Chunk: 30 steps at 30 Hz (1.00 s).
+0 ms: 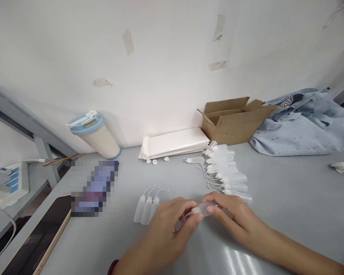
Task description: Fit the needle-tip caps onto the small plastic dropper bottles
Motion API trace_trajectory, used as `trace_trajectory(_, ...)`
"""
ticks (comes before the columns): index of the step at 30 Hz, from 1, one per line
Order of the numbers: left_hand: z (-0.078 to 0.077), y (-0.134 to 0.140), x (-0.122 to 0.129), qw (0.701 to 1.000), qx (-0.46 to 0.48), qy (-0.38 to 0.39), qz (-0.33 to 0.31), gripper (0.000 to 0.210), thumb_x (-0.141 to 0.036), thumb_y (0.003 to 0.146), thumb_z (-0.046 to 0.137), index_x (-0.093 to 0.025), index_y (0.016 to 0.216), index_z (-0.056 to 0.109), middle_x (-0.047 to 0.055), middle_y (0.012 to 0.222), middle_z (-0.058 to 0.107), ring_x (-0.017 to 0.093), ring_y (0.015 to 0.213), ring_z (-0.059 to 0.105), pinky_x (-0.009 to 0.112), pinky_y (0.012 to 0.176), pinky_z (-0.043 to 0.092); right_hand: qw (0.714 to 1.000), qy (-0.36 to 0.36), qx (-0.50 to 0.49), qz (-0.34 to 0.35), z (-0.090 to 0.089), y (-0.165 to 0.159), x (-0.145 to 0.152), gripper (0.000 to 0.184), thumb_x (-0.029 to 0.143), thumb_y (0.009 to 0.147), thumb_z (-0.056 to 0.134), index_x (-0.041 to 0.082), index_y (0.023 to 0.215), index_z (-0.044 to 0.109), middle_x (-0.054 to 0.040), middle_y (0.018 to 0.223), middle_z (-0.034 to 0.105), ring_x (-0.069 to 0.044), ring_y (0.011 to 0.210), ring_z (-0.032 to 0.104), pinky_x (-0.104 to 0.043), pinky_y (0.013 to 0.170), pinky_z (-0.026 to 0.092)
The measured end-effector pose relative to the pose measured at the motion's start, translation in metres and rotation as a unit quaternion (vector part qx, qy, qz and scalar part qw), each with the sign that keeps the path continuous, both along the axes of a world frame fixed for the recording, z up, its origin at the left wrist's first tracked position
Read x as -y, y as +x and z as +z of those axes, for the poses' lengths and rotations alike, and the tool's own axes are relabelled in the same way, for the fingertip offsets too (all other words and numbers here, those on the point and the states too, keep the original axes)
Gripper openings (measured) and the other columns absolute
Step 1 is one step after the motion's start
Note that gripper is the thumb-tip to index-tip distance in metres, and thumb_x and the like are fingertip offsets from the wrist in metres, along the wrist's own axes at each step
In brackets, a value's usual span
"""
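Observation:
Between my two hands is a small translucent squeeze bottle [204, 209], lying on its side just above the table. My left hand [174, 225] pinches its white cap end with thumb and fingers. The bottle's body is gripped by my right hand [232, 214]. Just left of my left hand, a row of three similar bottles [147, 210] rests on the table, curved thin tubes at their tops; the rightmost is partly covered by my fingers. Beyond my right hand lies a pile of several more such bottles [223, 168], their tubes pointing left.
A stack of white padded envelopes [174, 143] and an open cardboard box [235, 122] line the wall, with grey-blue cloth [306, 126] to the right. A tumbler [99, 137], a phone [38, 236] and a power strip [11, 183] are at left. Small white caps [154, 162] lie before the envelopes.

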<state>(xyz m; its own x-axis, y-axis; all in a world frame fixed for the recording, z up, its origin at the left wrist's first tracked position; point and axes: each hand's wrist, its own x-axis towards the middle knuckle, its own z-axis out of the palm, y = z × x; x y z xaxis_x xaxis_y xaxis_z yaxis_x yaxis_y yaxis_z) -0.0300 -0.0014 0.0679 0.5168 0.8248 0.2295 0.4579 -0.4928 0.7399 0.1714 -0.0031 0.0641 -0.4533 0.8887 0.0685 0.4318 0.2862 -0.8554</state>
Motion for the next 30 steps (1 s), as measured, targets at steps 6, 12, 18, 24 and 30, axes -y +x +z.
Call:
trace_trajectory(6, 0.018, 0.004, -0.001, 0.984, -0.014, -0.18, 0.001, 0.04, -0.036, 0.095, 0.038, -0.017, 0.066, 0.058, 0.0, 0.062, 0.06, 0.011, 0.059, 0.054, 0.019, 0.049, 0.034, 0.988, 0.154, 0.008, 0.0, 0.0, 0.001, 0.004, 0.02, 0.024, 0.097, 0.037, 0.021, 0.1, 0.056, -0.0039, 0.086, 0.065, -0.016, 0.075, 0.06, -0.026, 0.065, 0.046)
trace_trajectory(12, 0.009, 0.005, 0.001, 0.997, -0.027, -0.066, -0.011, 0.037, -0.03, 0.095, 0.039, -0.018, 0.061, 0.045, -0.003, 0.055, 0.047, 0.01, 0.051, 0.043, 0.021, 0.048, 0.03, 0.992, 0.129, 0.008, 0.004, 0.002, 0.002, 0.005, 0.021, 0.025, 0.097, 0.036, 0.019, 0.1, 0.056, -0.0041, 0.084, 0.064, -0.017, 0.074, 0.06, -0.026, 0.063, 0.045)
trace_trajectory(18, 0.002, 0.003, 0.007, 0.99, -0.056, 0.129, -0.022, 0.033, -0.021, 0.094, 0.04, -0.019, 0.061, 0.035, -0.006, 0.053, 0.037, 0.008, 0.045, 0.036, 0.022, 0.046, 0.027, 0.997, -0.07, -0.044, 0.011, 0.008, -0.001, 0.004, 0.036, 0.041, 0.098, 0.033, 0.019, 0.078, 0.054, 0.0033, 0.063, 0.045, -0.012, 0.059, 0.043, -0.023, 0.055, 0.034)
trace_trajectory(24, -0.006, 0.001, 0.009, 0.969, -0.114, 0.215, -0.035, 0.025, -0.02, 0.096, 0.038, -0.017, 0.072, 0.046, -0.001, 0.062, 0.047, 0.012, 0.052, 0.042, 0.024, 0.05, 0.031, 0.964, -0.236, -0.12, 0.032, 0.0, 0.002, -0.005, 0.048, 0.056, 0.091, 0.04, 0.019, 0.061, 0.036, 0.0069, 0.055, 0.027, -0.008, 0.05, 0.024, -0.023, 0.046, 0.02)
trace_trajectory(30, -0.002, -0.002, 0.0, 0.996, -0.082, 0.002, -0.019, 0.027, -0.029, 0.095, 0.041, -0.018, 0.07, 0.045, -0.003, 0.063, 0.044, 0.011, 0.055, 0.041, 0.024, 0.053, 0.03, 0.993, -0.097, -0.06, -0.014, -0.001, 0.001, -0.005, 0.029, 0.042, 0.092, 0.049, 0.017, 0.083, 0.061, 0.0021, 0.065, 0.048, -0.012, 0.058, 0.044, -0.023, 0.054, 0.034)
